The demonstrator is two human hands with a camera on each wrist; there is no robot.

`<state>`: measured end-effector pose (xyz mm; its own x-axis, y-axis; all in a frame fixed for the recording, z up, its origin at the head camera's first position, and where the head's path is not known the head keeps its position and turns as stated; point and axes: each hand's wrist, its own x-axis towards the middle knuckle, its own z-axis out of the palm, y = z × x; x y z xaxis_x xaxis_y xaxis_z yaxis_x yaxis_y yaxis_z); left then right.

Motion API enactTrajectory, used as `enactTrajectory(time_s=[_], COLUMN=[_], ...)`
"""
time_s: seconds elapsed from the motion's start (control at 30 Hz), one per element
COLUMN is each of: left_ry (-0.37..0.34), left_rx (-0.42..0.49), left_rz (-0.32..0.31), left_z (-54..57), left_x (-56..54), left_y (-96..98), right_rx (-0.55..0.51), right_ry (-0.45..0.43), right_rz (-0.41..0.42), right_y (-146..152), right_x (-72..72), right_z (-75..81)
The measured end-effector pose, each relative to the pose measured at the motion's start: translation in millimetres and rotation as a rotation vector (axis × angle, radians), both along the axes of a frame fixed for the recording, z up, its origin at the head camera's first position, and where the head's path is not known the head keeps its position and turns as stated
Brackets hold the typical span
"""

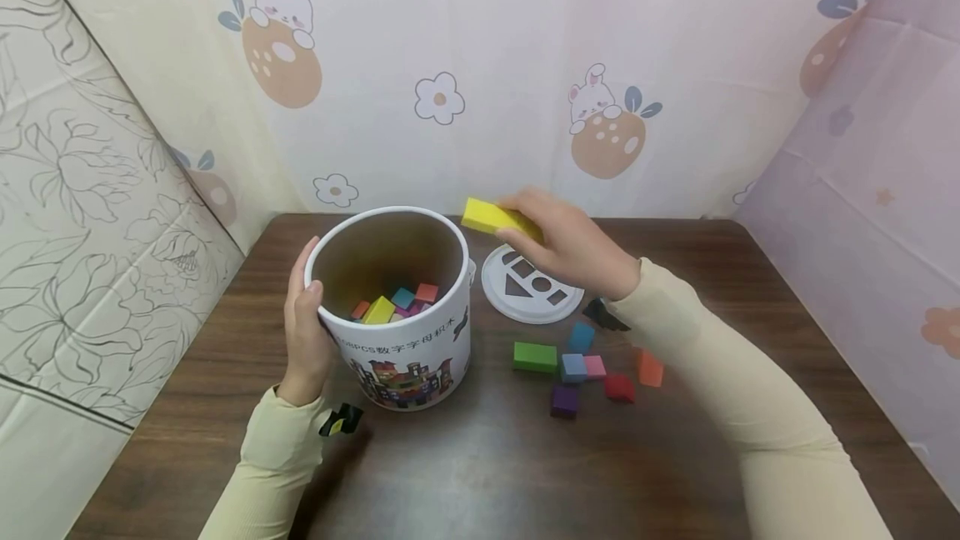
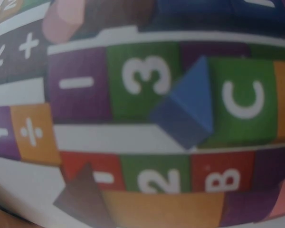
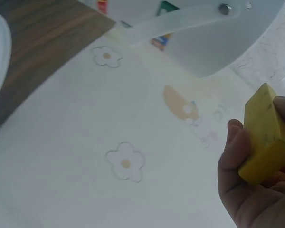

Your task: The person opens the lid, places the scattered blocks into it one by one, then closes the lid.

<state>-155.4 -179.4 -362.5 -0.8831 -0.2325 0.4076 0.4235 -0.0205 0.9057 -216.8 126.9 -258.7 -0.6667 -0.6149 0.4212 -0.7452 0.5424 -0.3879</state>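
My right hand pinches a yellow rectangular block in the air, just right of the bucket's rim and above the white lid. Thumb and fingers grip the yellow block from both sides in the right wrist view. A white bucket with a printed block picture stands tilted on the table. My left hand grips its left rim, the thumb over the edge. Inside the bucket lie several coloured blocks. The left wrist view is filled by the bucket's printed side; no fingers show clearly there.
The white lid with shaped holes lies behind the bucket's right side. Loose blocks lie to the right, among them a green block, a purple block, a red block and an orange block. A patterned curtain hangs behind the table.
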Motion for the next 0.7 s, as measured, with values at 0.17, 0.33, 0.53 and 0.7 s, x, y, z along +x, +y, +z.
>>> enactTrajectory(time_s=[0.17,0.33,0.53,0.7], left_ry=[0.006,-0.001,-0.016,-0.015], left_rx=[0.004,0.007,0.007,0.001], left_rz=[-0.011,-0.009,-0.005,-0.008], left_z=[0.2,0.2,1.4,2.4], left_x=[-0.1,-0.6,-0.2,0.6], left_y=[0.3,0.9,1.1,0.5], right_rx=[0.024,0.112,0.186,0.221], right_ry=[0.062,0.059,0.002,-0.018], right_rz=[0.084,0.156,0.203,0.237], right_y=[-23.1,-47.9,-79.4,-106.1], right_x=[-2.1,-2.7,-4.8,-8.3], right_z=[8.7,12.0,10.4,7.4])
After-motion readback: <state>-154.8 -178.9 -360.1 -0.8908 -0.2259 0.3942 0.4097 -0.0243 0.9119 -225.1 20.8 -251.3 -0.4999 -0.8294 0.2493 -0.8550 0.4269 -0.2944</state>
